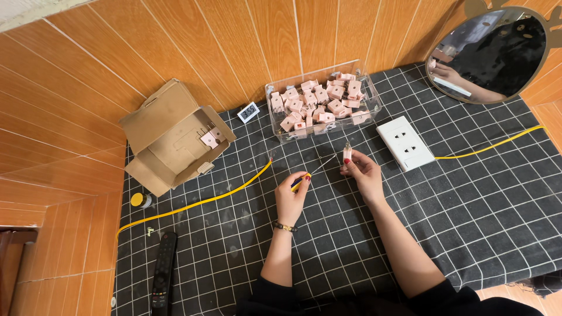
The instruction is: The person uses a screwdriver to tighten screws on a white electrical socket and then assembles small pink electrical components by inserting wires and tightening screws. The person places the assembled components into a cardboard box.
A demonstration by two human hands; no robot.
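Head view: the left hand (291,196) grips a yellow-handled screwdriver (309,176), its tip angled toward the small pink plug (348,154) pinched in the right hand (363,169), just in front of the clear plastic bin (324,105). Advise holding the plug steady and the tip squarely seated.

A home room used for piecework: orange panelled walls, checked cloth on the table (468,222), mirror (489,55) upper right, remote control (163,270) lower left.

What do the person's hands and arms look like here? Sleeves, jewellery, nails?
Both forearms are bare, with dark sleeves pushed up near the elbows. The left hand has a dark beaded bracelet with gold-coloured pieces at the wrist. Red polish shows on nails of both hands. The right hand shows no jewellery.
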